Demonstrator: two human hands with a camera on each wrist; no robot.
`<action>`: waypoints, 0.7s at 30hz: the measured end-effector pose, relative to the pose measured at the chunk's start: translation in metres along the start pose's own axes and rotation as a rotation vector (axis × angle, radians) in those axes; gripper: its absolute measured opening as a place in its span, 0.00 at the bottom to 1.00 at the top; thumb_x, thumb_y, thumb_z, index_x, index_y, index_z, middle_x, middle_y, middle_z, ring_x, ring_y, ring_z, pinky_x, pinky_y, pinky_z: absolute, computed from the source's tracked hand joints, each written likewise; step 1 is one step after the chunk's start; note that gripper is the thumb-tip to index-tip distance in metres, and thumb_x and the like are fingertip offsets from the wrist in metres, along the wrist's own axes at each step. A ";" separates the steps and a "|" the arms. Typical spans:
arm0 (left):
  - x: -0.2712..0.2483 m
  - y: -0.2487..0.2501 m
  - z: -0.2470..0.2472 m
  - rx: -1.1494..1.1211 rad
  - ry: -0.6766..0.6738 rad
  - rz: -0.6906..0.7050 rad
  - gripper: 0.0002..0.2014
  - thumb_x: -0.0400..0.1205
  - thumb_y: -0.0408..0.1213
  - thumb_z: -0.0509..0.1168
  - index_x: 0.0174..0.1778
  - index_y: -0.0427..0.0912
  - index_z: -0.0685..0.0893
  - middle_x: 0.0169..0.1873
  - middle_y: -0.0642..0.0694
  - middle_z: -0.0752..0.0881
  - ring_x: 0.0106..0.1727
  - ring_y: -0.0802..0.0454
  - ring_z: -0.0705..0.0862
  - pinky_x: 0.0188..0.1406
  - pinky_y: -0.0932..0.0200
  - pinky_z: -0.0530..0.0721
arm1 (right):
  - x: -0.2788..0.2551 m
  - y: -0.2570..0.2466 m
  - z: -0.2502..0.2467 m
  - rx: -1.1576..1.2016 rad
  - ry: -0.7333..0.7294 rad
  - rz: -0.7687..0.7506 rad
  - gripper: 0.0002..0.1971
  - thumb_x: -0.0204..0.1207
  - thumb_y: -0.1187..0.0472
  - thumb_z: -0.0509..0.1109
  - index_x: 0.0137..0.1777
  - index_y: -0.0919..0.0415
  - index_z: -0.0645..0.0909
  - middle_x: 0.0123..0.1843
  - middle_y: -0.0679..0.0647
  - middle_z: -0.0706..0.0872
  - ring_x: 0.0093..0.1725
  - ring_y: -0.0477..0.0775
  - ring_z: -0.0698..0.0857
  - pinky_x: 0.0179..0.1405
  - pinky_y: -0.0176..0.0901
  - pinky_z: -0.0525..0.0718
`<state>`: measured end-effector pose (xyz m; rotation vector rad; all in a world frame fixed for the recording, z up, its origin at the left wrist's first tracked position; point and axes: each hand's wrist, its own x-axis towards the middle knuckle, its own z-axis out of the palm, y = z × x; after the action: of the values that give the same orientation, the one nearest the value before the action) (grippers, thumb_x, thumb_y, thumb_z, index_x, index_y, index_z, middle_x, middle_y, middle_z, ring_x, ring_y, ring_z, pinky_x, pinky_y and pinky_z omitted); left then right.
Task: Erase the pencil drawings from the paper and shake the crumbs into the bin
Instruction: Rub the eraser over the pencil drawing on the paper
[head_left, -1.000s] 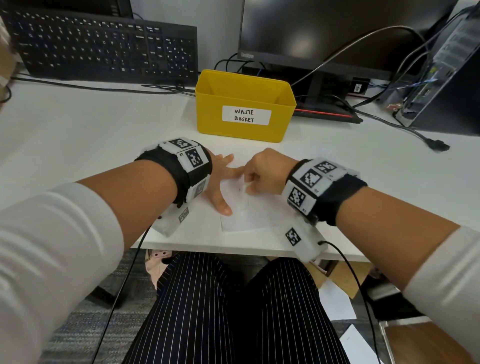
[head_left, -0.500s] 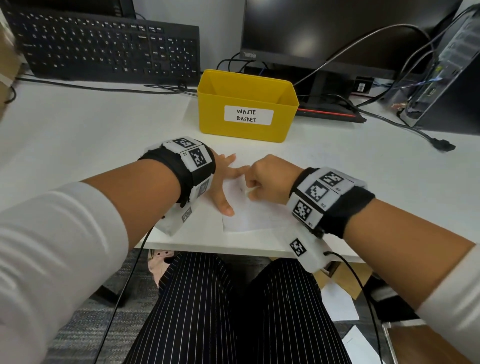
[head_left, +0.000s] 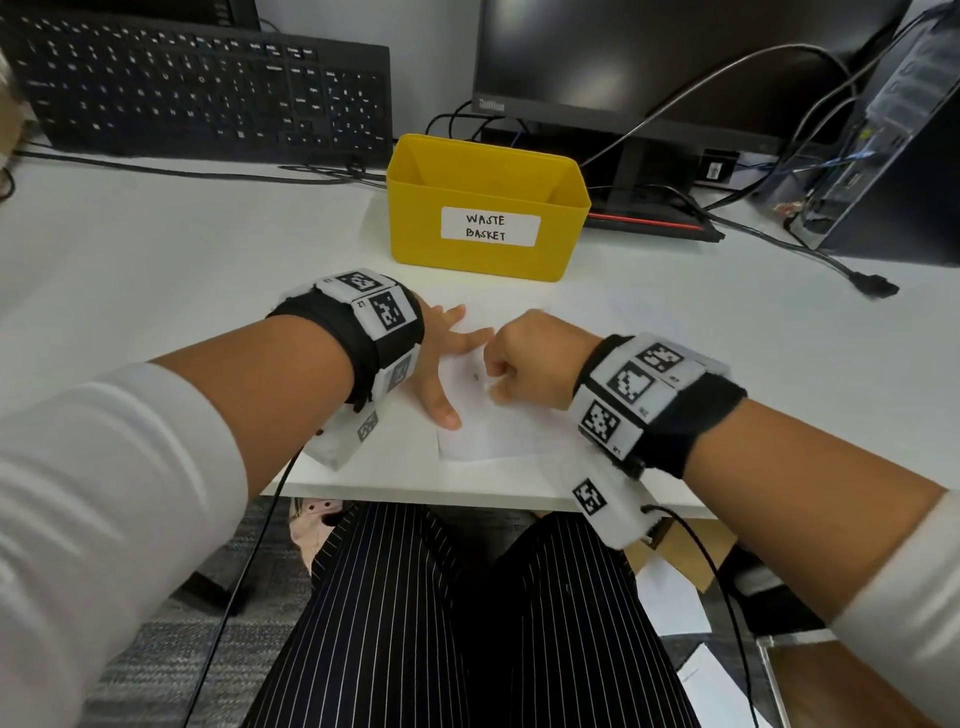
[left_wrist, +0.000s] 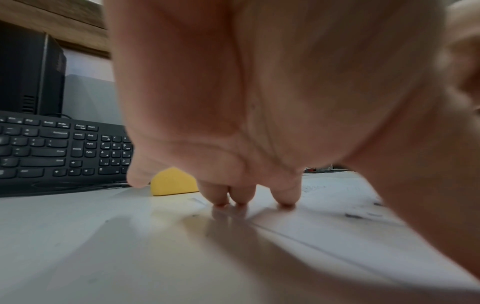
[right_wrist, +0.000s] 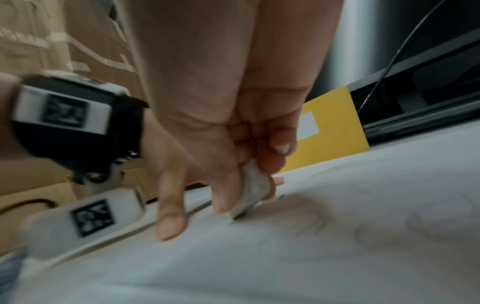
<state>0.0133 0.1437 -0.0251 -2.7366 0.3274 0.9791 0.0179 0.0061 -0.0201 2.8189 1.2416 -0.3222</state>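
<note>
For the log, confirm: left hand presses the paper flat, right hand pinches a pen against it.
Not a pen: the right wrist view shows the right hand pinching a white eraser. The left hand does press the paper flat.

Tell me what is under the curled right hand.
A small white eraser, pinched in the right hand, its tip on the white paper sheet with faint pencil marks. The sheet lies on the white desk. From the head view the hand covers the eraser.
</note>
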 end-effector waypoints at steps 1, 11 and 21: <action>0.002 -0.001 0.001 0.007 0.000 -0.004 0.55 0.74 0.61 0.68 0.80 0.55 0.30 0.80 0.39 0.30 0.83 0.41 0.37 0.79 0.42 0.47 | -0.005 -0.002 0.003 0.006 -0.003 -0.017 0.06 0.75 0.61 0.68 0.42 0.65 0.82 0.31 0.51 0.76 0.40 0.53 0.75 0.34 0.39 0.69; 0.001 -0.001 -0.001 0.017 -0.011 0.025 0.55 0.73 0.62 0.67 0.79 0.57 0.29 0.80 0.38 0.30 0.83 0.41 0.39 0.79 0.41 0.48 | 0.008 0.007 -0.008 0.068 0.052 0.045 0.13 0.73 0.58 0.71 0.54 0.65 0.86 0.53 0.57 0.87 0.55 0.56 0.83 0.48 0.39 0.76; 0.000 -0.001 0.000 0.034 -0.006 0.020 0.55 0.73 0.62 0.67 0.79 0.56 0.28 0.80 0.38 0.30 0.83 0.40 0.39 0.79 0.40 0.48 | 0.003 0.008 -0.006 0.123 0.021 -0.004 0.12 0.75 0.56 0.70 0.50 0.63 0.87 0.47 0.53 0.88 0.44 0.46 0.78 0.31 0.29 0.69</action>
<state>0.0136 0.1443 -0.0245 -2.7049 0.3671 0.9772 0.0272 0.0038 -0.0153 2.9305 1.2737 -0.3830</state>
